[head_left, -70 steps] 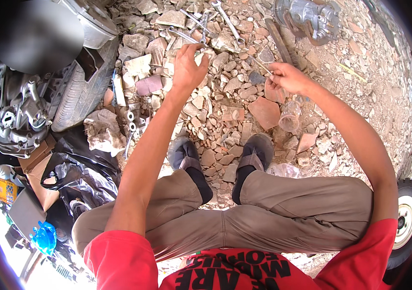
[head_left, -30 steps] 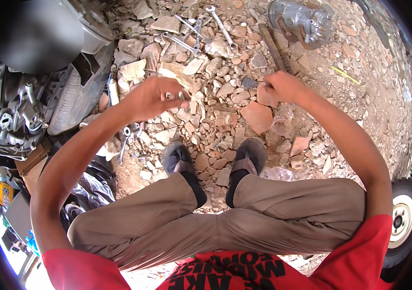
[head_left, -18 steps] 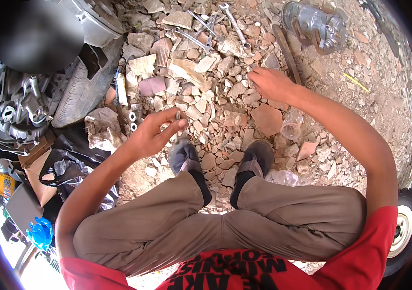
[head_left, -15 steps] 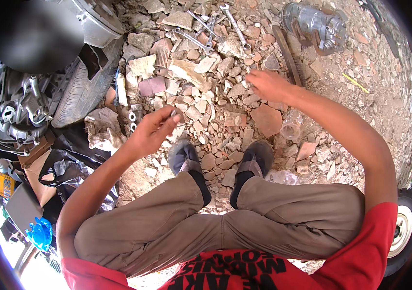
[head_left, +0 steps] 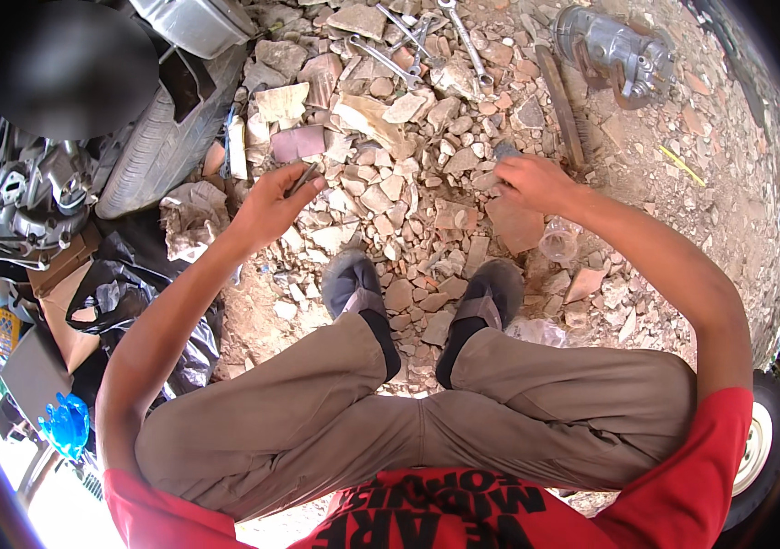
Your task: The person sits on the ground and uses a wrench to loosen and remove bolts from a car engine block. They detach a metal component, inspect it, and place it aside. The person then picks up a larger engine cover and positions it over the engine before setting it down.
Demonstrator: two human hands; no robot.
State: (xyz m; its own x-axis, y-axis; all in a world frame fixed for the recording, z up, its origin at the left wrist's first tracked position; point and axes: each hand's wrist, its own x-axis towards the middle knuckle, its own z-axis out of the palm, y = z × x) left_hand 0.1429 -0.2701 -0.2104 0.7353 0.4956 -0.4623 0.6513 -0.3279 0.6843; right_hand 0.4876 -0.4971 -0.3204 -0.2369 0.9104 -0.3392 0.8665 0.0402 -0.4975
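With my left hand (head_left: 265,210), left of the frame's centre, I am pinching a small grey metal piece (head_left: 302,179) between thumb and forefinger, barely parting the fingers around it. My right hand (head_left: 534,183) is showing right of centre, its fingers bending inward; I am not able to tell whether they are gripping anything, since their tips are partly hiding. Just above those fingers a dark stone (head_left: 505,148) is showing, and just below them a flat terracotta shard (head_left: 515,226) is lying, with a clear plastic cup (head_left: 559,241) sitting beside it. Near my left hand, a little higher, a mauve tile fragment (head_left: 297,144) is resting on the rubble (head_left: 381,197). Farther out, several wrenches (head_left: 465,41) are lying at the upper centre, a long brown bar (head_left: 559,105) is slanting to their right, and a grey metal machine part (head_left: 614,53) is lying at the upper right. A tyre (head_left: 170,146) is slanting across the upper left.
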